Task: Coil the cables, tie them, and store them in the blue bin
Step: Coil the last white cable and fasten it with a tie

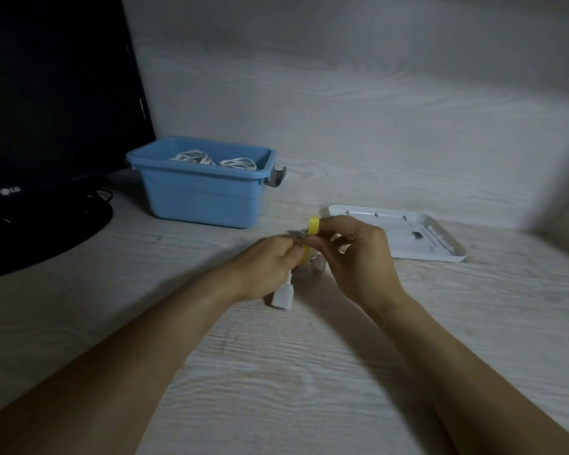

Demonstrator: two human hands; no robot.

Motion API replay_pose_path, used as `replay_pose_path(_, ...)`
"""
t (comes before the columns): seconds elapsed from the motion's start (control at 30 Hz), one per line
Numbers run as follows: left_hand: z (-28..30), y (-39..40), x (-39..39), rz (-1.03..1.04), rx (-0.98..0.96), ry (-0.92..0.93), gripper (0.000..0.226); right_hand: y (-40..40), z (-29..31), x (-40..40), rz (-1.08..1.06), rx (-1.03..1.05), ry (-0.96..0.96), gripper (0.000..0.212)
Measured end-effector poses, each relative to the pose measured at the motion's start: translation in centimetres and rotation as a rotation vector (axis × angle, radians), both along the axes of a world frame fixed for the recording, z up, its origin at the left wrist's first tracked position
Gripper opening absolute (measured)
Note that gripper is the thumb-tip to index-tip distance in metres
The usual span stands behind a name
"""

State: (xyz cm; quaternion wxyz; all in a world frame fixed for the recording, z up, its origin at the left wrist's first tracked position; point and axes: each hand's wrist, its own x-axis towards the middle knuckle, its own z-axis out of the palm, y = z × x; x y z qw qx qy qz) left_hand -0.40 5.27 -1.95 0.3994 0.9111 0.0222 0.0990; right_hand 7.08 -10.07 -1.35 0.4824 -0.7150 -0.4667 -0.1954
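My left hand (266, 269) grips a coiled white cable, mostly hidden between my hands; its white plug (282, 298) hangs below my fingers just above the table. My right hand (358, 254) pinches a yellow tie strap (312, 228) that runs around the coil and sticks up above my fingers. The blue bin (197, 198) stands behind and to the left, with two white cable coils (191, 157) (239, 163) inside it.
A white tray (440, 246), the bin's lid by its look, lies flat to the right of my hands. A dark monitor (46, 110) with its round stand and black cords fills the left. A pale wood wall closes the back.
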Motion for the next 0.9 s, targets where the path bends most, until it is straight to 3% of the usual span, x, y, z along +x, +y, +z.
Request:
replay_pose_path(0.1, 0.3, -0.6, -0.2, -0.09, -0.071, 0.042, 0.021, -0.1, -0.4, 0.5, 0.028, -0.042, -0.007, 0.005)
replay_pose_path(0.27, 0.0, -0.7, 0.1, -0.057, 0.332, 0.046, 0.022, -0.2, -0.6, 0.9, 0.044, -0.097, -0.071, 0.01)
replay_pose_path(0.33, 0.0, -0.6, 0.2, -0.025, 0.381, 0.049, 0.029, -0.1, -0.6, 0.7, 0.039, -0.039, -0.058, 0.014)
replay_pose_path(0.53, -0.5, 0.2, 0.6, 0.017, 0.204, -0.194, 0.038, 0.9, -0.3, 0.2, 0.026, -0.001, -0.077, 0.008)
replay_pose_path(0.63, -0.3, 0.0, 0.6, 0.066, 0.057, -0.3, 0.019, 1.3, 0.1, 0.1, 0.003, 0.01, -0.107, 0.003)
replay_pose_path(0.73, 0.1, -0.5, 0.5, 0.107, -0.076, -0.348, 0.018, 1.4, 0.2, 0.6, -0.038, -0.031, -0.134, 0.003)
replay_pose_path(0.9, -0.1, -0.6, 0.6, 0.009, 0.041, -0.276, 0.013, 1.1, -0.1, 1.2, -0.078, -0.064, -0.071, 0.009)
